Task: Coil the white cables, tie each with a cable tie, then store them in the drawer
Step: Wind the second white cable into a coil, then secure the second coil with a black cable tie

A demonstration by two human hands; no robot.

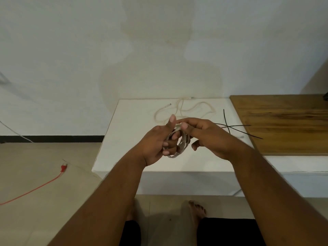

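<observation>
Held up in the air above the white table (pixel 124 139), between both hands: a white cable coil (pixel 181 146), thin and pale, wound in a few small round loops. Looped around the curled fingers (pixel 170 144) of the left hand (pixel 154 144), thumb sticking up beside the loops. Pinched at the top by the thumb and first finger of the right hand (pixel 211 137), other fingers bent under. Farther back, flat on the table: a second white cable (pixel 186 108), loose and wavy. Just right of it, black cable ties (pixel 227 126), crossed over each other.
</observation>
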